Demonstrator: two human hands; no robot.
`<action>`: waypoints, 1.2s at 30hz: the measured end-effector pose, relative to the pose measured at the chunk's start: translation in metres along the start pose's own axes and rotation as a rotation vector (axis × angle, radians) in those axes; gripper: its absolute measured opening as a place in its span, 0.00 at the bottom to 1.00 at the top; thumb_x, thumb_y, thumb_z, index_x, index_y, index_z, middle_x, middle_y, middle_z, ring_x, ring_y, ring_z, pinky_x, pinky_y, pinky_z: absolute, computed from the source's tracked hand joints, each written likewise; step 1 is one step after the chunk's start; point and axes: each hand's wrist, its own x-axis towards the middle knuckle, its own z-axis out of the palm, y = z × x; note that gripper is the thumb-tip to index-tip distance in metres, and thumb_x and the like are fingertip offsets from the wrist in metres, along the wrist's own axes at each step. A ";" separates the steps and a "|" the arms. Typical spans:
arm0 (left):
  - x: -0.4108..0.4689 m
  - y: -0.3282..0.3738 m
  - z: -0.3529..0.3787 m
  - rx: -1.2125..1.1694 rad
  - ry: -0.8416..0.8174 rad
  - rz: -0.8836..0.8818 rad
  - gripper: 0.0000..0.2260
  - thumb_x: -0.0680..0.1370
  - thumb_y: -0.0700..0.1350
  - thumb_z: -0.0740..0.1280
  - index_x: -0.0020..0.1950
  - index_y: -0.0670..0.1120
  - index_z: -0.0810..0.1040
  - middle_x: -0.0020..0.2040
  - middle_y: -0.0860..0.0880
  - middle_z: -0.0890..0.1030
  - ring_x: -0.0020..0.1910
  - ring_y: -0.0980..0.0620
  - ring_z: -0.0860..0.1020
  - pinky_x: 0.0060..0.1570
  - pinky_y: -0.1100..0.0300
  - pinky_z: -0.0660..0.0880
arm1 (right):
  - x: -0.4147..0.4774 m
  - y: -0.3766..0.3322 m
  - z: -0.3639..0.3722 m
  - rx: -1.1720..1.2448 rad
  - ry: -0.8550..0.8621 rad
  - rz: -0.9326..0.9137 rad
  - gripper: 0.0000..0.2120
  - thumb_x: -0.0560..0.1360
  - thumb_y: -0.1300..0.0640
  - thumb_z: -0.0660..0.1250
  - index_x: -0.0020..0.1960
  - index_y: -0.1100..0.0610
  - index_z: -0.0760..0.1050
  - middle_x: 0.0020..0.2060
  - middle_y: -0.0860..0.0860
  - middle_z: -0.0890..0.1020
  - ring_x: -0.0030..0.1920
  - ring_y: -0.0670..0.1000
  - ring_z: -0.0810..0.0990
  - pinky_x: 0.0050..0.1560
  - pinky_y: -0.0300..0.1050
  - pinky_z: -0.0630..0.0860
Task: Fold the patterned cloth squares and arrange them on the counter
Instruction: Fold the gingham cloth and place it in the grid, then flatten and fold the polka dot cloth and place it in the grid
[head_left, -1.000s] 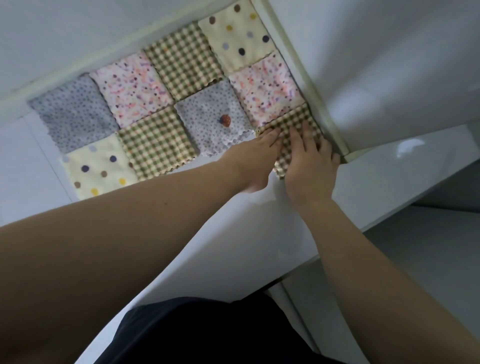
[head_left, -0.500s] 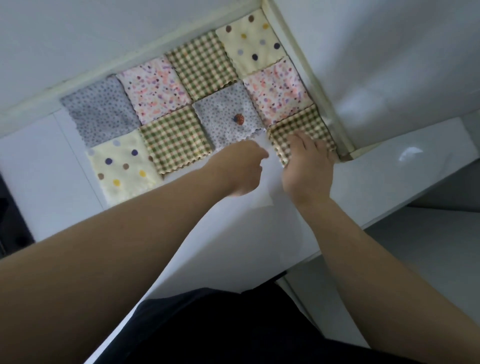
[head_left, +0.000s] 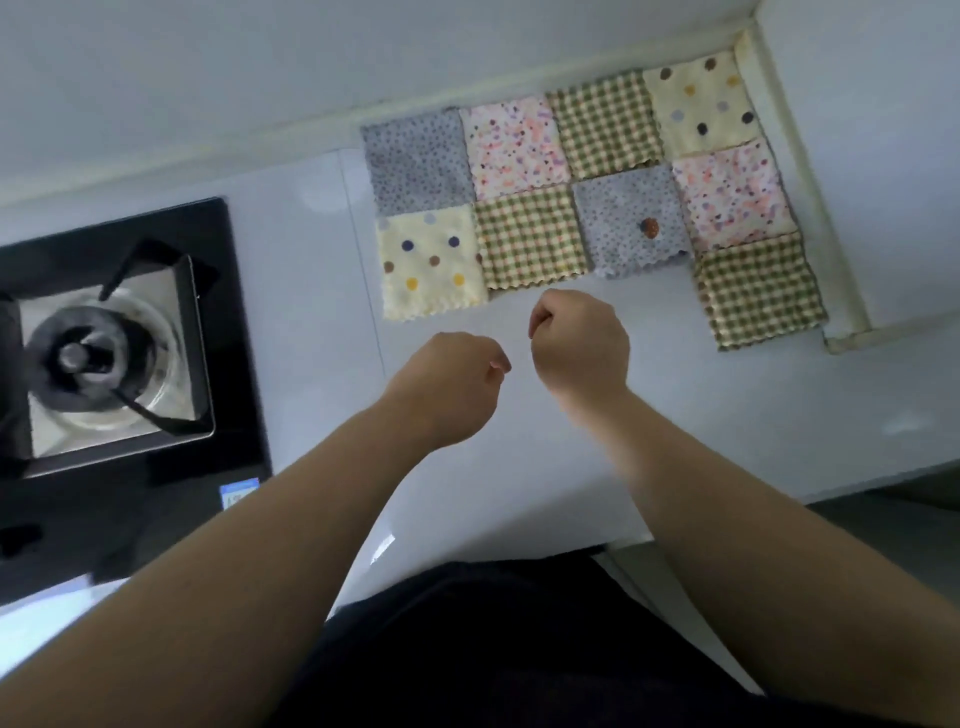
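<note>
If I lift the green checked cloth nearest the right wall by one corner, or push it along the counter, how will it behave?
Probably floppy: the green checked cloth lies flat with wavy edges, so it should droop from a lifted corner. It looks thin, hence likely light. Pushed on the glossy counter, it may slide or wrinkle.

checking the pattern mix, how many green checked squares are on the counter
3. The back-row square is second from the right; the second-row square is second from the left; the front square lies alone at the far right. None seems hidden.
</note>
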 end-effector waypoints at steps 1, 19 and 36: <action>-0.012 -0.010 0.000 -0.021 0.015 -0.014 0.14 0.84 0.46 0.59 0.64 0.53 0.81 0.63 0.53 0.80 0.59 0.52 0.78 0.59 0.55 0.76 | -0.006 -0.009 0.006 -0.006 0.000 -0.024 0.13 0.68 0.67 0.58 0.38 0.57 0.79 0.35 0.51 0.81 0.36 0.54 0.77 0.33 0.45 0.72; -0.295 -0.236 0.041 -0.249 0.428 0.042 0.13 0.83 0.43 0.60 0.58 0.50 0.84 0.50 0.54 0.82 0.48 0.54 0.80 0.50 0.60 0.77 | -0.294 -0.186 0.100 -0.053 0.073 -0.250 0.13 0.73 0.67 0.60 0.40 0.55 0.82 0.38 0.50 0.83 0.39 0.53 0.79 0.34 0.43 0.73; -0.474 -0.495 0.029 -0.429 0.800 -0.434 0.15 0.83 0.41 0.58 0.63 0.52 0.80 0.58 0.53 0.82 0.54 0.53 0.79 0.49 0.61 0.76 | -0.437 -0.425 0.252 -0.245 -0.328 -0.542 0.16 0.72 0.67 0.58 0.41 0.53 0.81 0.37 0.47 0.81 0.39 0.53 0.79 0.40 0.51 0.80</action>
